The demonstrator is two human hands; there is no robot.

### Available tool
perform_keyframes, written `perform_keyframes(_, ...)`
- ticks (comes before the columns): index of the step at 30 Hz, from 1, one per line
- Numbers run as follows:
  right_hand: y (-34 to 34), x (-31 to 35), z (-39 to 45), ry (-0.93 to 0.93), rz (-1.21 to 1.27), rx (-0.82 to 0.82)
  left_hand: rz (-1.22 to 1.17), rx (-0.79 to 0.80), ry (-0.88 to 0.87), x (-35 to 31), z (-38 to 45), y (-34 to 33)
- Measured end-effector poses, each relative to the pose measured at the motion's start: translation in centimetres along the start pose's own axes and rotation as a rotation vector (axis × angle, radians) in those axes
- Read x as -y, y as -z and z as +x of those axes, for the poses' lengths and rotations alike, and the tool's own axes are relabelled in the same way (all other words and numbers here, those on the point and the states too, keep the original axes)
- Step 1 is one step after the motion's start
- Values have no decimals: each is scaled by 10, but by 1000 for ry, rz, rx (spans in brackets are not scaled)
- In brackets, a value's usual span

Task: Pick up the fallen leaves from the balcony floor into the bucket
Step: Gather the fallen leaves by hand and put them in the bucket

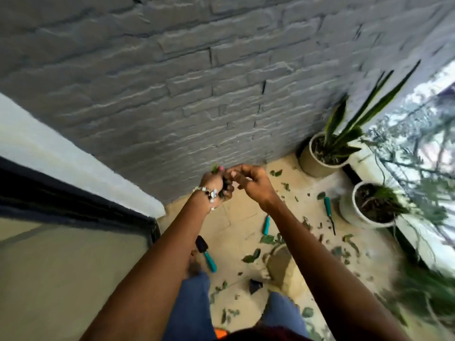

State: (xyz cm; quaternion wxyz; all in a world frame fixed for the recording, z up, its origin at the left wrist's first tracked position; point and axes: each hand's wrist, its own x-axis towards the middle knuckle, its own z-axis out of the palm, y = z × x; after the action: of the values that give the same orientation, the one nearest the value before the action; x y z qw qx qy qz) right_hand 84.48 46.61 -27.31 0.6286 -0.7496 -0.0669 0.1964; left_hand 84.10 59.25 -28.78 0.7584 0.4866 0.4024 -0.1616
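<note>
Both hands are meeting in front of the grey brick wall (172, 82): my left hand (216, 185) is clutching green leaf scraps (215, 169), my right hand (248, 182) is curling beside it, contents unclear. Fallen leaves (251, 257) are littering the tiled floor (236, 217) near two white pots.

1. The brick wall (172, 82) is grey, rough and matt.
2. The floor tiles (243, 217) look beige, smooth and faintly glossy.
3. Both plant pots (312, 161) look like pale matt ceramic.
4. The tool handles (210, 260) are smooth teal plastic.
5. The trousers (189, 308) are blue denim cloth.
6. The bracelet (209, 191) is shiny, beaded.
</note>
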Motion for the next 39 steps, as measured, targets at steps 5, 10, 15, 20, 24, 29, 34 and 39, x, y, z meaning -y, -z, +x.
perform_keyframes(5, -25, 18, 11, -28, -72, -268, 172, 49, 37, -37, 19, 11)
perform_keyframes(10, -17, 14, 9, -105, -119, -488, 230, 100, 128, -49, 40, -5)
perform_keyframes(15, 10, -14, 3, -218, -32, -655, 350, 175, 208, -40, 68, -40)
perform_keyframes(20, 48, -64, 8, -355, 80, -796, 460, 204, 243, -23, 106, -94)
perform_keyframes(24, 90, -124, 32, -503, 120, -809, 543, 179, 254, 1, 163, -140)
perform_keyframes(29, 137, -236, 71, -643, 114, -747, 608, 131, 289, 41, 266, -179)
perform_keyframes(34, 171, -378, 125, -714, -119, -601, 742, 130, 258, 109, 395, -202)
perform_keyframes(39, 175, -561, 208, -640, -406, -320, 817, 170, 227, 217, 563, -211)
